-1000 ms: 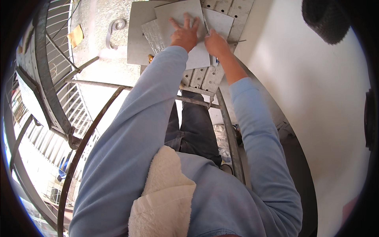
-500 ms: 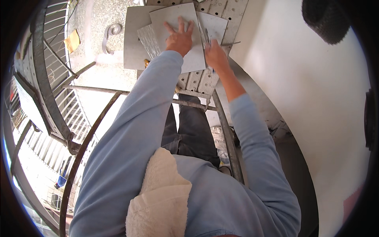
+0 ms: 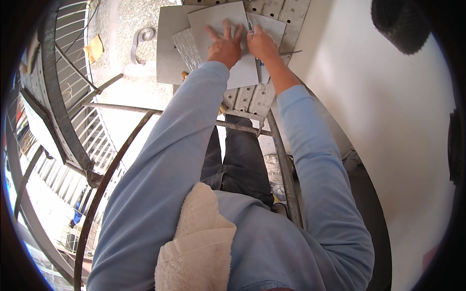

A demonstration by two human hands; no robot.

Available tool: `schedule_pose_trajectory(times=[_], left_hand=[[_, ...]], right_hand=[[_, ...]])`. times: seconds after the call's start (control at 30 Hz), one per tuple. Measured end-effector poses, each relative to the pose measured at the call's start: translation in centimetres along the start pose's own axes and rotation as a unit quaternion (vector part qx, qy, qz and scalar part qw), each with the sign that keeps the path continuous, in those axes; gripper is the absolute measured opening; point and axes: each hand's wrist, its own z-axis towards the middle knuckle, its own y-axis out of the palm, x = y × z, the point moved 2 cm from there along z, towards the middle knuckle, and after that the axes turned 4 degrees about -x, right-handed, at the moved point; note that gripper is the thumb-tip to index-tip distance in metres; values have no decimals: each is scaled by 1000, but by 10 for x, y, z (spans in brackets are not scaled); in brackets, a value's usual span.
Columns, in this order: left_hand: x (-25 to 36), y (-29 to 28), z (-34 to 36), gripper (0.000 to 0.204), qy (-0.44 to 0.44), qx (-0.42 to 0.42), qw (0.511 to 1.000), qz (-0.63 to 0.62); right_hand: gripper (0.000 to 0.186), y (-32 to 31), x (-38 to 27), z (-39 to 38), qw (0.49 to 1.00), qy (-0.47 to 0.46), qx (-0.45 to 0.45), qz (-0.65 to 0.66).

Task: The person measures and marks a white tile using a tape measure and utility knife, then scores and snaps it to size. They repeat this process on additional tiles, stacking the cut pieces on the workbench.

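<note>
My left hand (image 3: 225, 47) lies flat with fingers spread on a pale grey sheet (image 3: 246, 72), pressing it onto other sheets. In my right hand (image 3: 262, 45) is a slim utility knife (image 3: 250, 26), its tip at the sheet's right edge near the top; the fist hides most of it. Under the pale sheet, a larger grey sheet (image 3: 167, 53) shows at the left and another light sheet (image 3: 274, 30) at the right. A narrow piece with a silvery streaked surface (image 3: 186, 47) pokes out beside my left hand.
The sheets rest on a perforated metal scaffold plank (image 3: 246, 100). Metal tubes (image 3: 121, 107) run around me, with a white wall (image 3: 349, 97) at the right. A curled grey strip (image 3: 136, 47) and an orange-tan scrap (image 3: 93, 49) lie at the left. A cream towel (image 3: 199, 242) hangs in front of me.
My right hand has moved up and away from me along the sheet's right edge with the knife. My left hand stays pressed on the sheet. The whole view has shifted slightly.
</note>
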Motion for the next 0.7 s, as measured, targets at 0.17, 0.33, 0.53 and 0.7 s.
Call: schedule_pose_trajectory(times=[0.17, 0.33, 0.53, 0.7], left_hand=[[0, 3, 2, 100, -4, 1, 1000, -5], [0, -1, 1, 100, 1, -5, 1000, -9], [-1, 3, 4, 81, -17, -11, 999, -30], [-3, 5, 3, 81, 7, 7, 999, 45]], right_hand=[[39, 2, 3, 1, 1000, 8, -20, 1], [37, 13, 16, -30, 997, 54, -59, -20], [35, 25, 44, -123, 983, 109, -143, -32], [35, 8, 39, -109, 994, 72, -70, 37]])
